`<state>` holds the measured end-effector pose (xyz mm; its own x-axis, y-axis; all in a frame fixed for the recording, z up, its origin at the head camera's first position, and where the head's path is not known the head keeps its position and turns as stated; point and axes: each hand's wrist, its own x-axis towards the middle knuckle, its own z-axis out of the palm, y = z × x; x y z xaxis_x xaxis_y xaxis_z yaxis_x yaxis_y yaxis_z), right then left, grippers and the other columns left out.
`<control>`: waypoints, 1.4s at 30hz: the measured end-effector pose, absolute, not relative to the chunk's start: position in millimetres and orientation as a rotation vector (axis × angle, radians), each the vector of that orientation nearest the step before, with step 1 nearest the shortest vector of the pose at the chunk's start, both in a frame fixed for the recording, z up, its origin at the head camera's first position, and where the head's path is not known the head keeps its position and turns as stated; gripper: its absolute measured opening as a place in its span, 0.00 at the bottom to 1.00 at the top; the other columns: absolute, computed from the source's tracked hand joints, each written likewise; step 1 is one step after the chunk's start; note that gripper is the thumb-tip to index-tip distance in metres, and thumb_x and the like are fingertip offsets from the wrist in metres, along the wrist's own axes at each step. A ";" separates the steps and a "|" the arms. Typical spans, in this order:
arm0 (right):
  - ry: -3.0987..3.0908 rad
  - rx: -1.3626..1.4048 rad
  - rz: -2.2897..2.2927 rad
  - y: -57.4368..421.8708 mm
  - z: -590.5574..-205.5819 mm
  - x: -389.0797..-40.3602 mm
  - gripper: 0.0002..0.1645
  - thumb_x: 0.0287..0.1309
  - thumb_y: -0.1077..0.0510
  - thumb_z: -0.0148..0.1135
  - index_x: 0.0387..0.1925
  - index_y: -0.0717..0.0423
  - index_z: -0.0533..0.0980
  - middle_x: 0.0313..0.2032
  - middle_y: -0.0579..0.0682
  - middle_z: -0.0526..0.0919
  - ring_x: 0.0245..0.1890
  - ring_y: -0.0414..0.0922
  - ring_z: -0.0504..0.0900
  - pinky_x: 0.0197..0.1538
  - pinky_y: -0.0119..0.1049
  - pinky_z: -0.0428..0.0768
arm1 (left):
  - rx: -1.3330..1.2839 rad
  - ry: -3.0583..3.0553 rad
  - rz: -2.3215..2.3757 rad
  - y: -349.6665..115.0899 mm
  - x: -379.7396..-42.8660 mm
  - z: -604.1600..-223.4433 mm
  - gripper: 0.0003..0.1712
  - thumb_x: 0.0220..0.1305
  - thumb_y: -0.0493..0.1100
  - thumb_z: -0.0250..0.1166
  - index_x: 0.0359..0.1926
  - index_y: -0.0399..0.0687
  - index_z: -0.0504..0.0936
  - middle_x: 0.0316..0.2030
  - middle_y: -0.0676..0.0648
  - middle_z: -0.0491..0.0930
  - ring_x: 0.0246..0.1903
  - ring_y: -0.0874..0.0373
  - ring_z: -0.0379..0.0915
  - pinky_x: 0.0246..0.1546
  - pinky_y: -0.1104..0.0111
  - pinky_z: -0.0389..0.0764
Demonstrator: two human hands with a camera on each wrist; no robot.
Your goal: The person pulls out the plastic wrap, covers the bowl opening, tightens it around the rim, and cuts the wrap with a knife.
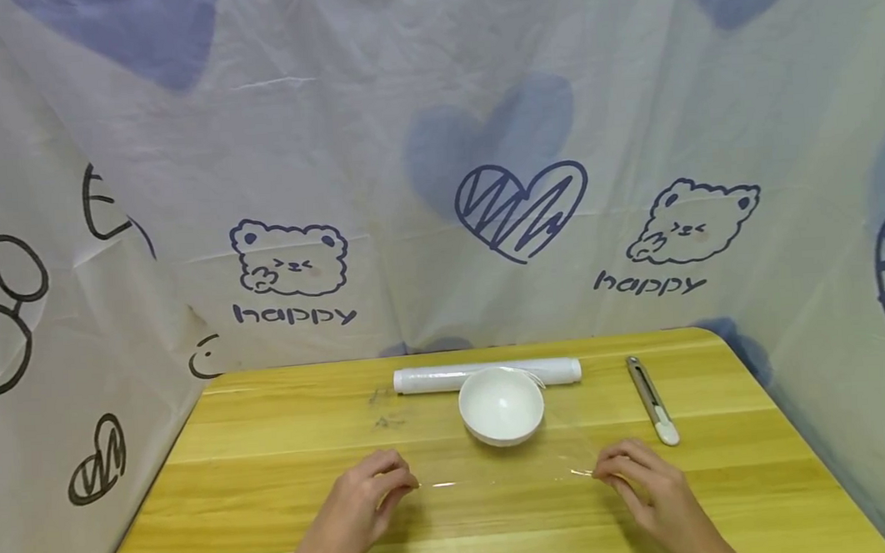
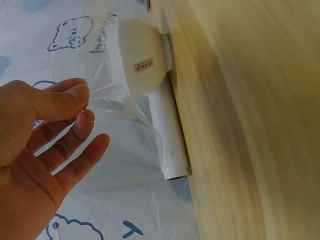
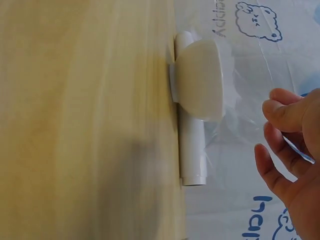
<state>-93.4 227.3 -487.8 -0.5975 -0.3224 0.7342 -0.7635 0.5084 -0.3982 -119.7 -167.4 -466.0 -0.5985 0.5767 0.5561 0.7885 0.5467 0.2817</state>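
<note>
A sheet of clear plastic wrap (image 1: 490, 471) stretches between both hands, drawn over a white bowl (image 1: 501, 407). My left hand (image 1: 360, 508) pinches its near left corner between thumb and forefinger, the other fingers spread loosely in the left wrist view. At the near right corner, my right hand (image 1: 652, 491) pinches the film the same way. The bowl stands upright on the table, with a small label (image 2: 143, 65) on its side. Right behind it lies the white roll of plastic wrap (image 1: 425, 380), from which the film comes; the bowl hides part of the roll.
A grey and white utility knife (image 1: 653, 401) lies on the wooden table (image 1: 271, 452) to the right of the bowl. A printed cloth curtain (image 1: 406, 145) with bears and hearts hangs behind the table and along both sides.
</note>
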 end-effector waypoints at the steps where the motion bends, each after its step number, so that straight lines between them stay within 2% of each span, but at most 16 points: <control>1: -2.166 0.880 0.980 227.1 -489.2 -92.3 0.33 0.32 0.81 0.70 0.37 0.44 0.79 0.40 0.43 0.78 0.38 0.39 0.77 0.43 0.20 0.75 | -1.109 -2.395 -0.719 -167.2 -119.7 -467.0 0.13 0.51 0.30 0.70 0.32 0.54 0.84 0.35 0.61 0.73 0.36 0.71 0.71 0.38 0.85 0.73; 8: -2.217 0.854 0.930 227.4 -498.4 -90.2 0.33 0.32 0.81 0.70 0.35 0.43 0.79 0.39 0.41 0.78 0.39 0.38 0.76 0.46 0.19 0.74 | -1.108 -2.405 -0.665 -166.2 -120.7 -475.8 0.13 0.51 0.28 0.69 0.30 0.53 0.84 0.37 0.59 0.75 0.36 0.70 0.73 0.37 0.83 0.75; 13: -2.319 0.835 0.956 229.1 -505.9 -89.0 0.29 0.41 0.78 0.68 0.35 0.41 0.79 0.38 0.41 0.79 0.40 0.38 0.75 0.48 0.18 0.71 | -1.137 -2.398 -0.636 -164.2 -120.9 -484.7 0.12 0.45 0.29 0.73 0.29 0.50 0.85 0.35 0.58 0.75 0.34 0.69 0.74 0.38 0.82 0.76; 16: -2.384 0.806 0.974 229.4 -509.4 -88.9 0.25 0.45 0.76 0.67 0.35 0.41 0.79 0.38 0.41 0.79 0.40 0.37 0.75 0.49 0.17 0.70 | -1.129 -2.434 -0.631 -163.0 -120.7 -490.0 0.11 0.46 0.31 0.73 0.29 0.50 0.86 0.33 0.60 0.74 0.34 0.69 0.73 0.38 0.82 0.75; 22: -2.416 0.773 0.955 226.7 -513.5 -91.1 0.23 0.43 0.76 0.68 0.33 0.45 0.81 0.37 0.38 0.79 0.39 0.37 0.76 0.46 0.16 0.70 | -1.083 -2.507 -0.608 -162.1 -120.8 -499.3 0.08 0.52 0.33 0.69 0.30 0.52 0.86 0.32 0.60 0.74 0.33 0.70 0.73 0.36 0.79 0.76; 26: -2.485 0.733 0.926 225.5 -515.7 -92.6 0.21 0.44 0.74 0.69 0.32 0.44 0.81 0.35 0.34 0.79 0.37 0.33 0.76 0.44 0.19 0.73 | -1.090 -2.577 -0.596 -160.9 -124.4 -499.7 0.07 0.55 0.33 0.68 0.30 0.52 0.86 0.32 0.60 0.75 0.33 0.69 0.73 0.36 0.77 0.77; 31: -2.598 0.698 0.877 225.3 -516.8 -97.2 0.18 0.48 0.69 0.69 0.32 0.41 0.81 0.35 0.30 0.79 0.37 0.31 0.76 0.41 0.29 0.79 | -1.124 -2.659 -0.593 -158.6 -132.0 -498.3 0.06 0.56 0.34 0.67 0.30 0.50 0.86 0.31 0.58 0.78 0.32 0.69 0.74 0.34 0.76 0.78; 36: -2.642 0.720 0.892 223.5 -517.5 -103.7 0.16 0.49 0.69 0.68 0.32 0.42 0.81 0.33 0.31 0.80 0.36 0.33 0.78 0.39 0.32 0.80 | -1.150 -2.754 -0.625 -156.9 -137.7 -498.5 0.03 0.56 0.37 0.68 0.31 0.50 0.85 0.31 0.58 0.78 0.32 0.69 0.74 0.33 0.77 0.78; 42: -2.680 0.732 0.907 221.8 -517.5 -108.3 0.15 0.49 0.68 0.69 0.33 0.44 0.82 0.34 0.33 0.81 0.38 0.35 0.78 0.40 0.34 0.80 | -1.163 -2.836 -0.622 -154.6 -143.1 -496.6 0.04 0.56 0.37 0.69 0.33 0.49 0.85 0.32 0.56 0.78 0.33 0.66 0.75 0.35 0.75 0.78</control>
<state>-108.3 221.8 -517.5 -0.8522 -0.3861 0.3531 -0.5212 0.6858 -0.5079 -143.1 -154.6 -496.6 -0.7236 0.6714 0.1603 0.6768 0.6445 0.3558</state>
